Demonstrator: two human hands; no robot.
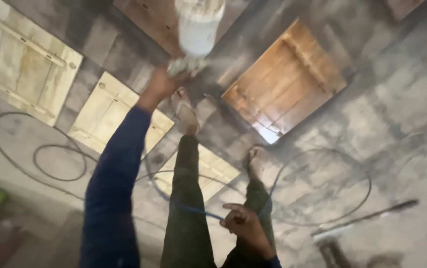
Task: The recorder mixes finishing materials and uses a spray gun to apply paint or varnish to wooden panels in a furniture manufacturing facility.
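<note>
Concrete floor (402,99), grey and stained, carries several wooden panels (285,82) and looping cables (49,164). Left hand (161,83) reaches forward, fingers clamped on a white spray tool (197,30) above the panels. Right hand (245,226), fingers loosely curled, touches a blue hose (183,206) beside the legs.

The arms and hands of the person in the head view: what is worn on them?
Both arms wear long dark blue sleeves that end at the wrists. The left hand and the right hand are bare: no gloves, and no rings or watch can be made out in the blurred picture.
</note>
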